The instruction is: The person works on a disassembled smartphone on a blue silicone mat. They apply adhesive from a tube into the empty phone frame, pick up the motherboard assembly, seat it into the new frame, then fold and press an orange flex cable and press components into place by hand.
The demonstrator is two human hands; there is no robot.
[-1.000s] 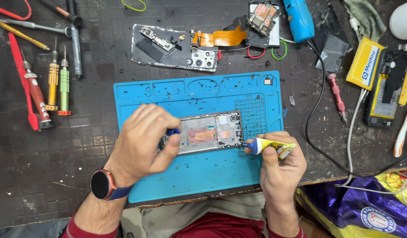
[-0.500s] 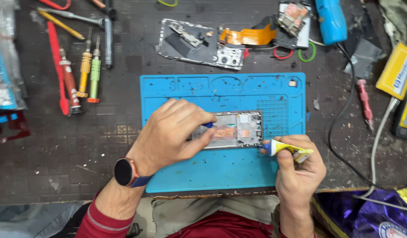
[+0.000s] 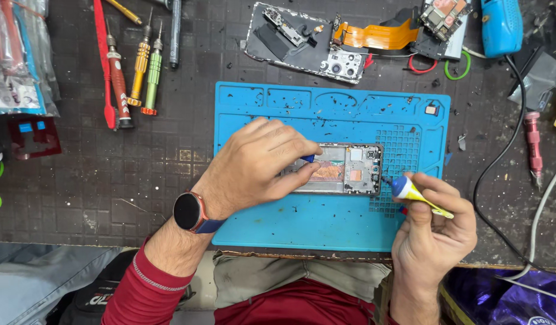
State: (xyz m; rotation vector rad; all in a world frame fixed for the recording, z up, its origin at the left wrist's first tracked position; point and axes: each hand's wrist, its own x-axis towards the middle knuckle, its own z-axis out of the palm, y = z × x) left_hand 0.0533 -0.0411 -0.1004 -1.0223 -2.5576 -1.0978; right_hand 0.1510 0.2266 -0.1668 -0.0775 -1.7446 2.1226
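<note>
An opened phone frame [image 3: 344, 170] with its copper-coloured insides showing lies on a blue repair mat [image 3: 332, 222]. My left hand [image 3: 254, 165] rests over its left half and presses it down against the mat. My right hand [image 3: 431, 232] grips a small yellow and blue glue tube [image 3: 413, 194]. The tube's thin nozzle touches the frame's right edge. A dark smartwatch [image 3: 189, 212] sits on my left wrist.
A second dismantled phone back [image 3: 302, 42] with an orange flex cable [image 3: 374, 35] lies beyond the mat. Several screwdrivers [image 3: 133, 66] lie at the upper left, a blue tool [image 3: 501, 24] at the upper right. A black cable [image 3: 501, 156] runs down the right side.
The view has shifted, so everything sits further right and lower. My hands keep their hold; the tube's nozzle stays at the frame's right edge.
</note>
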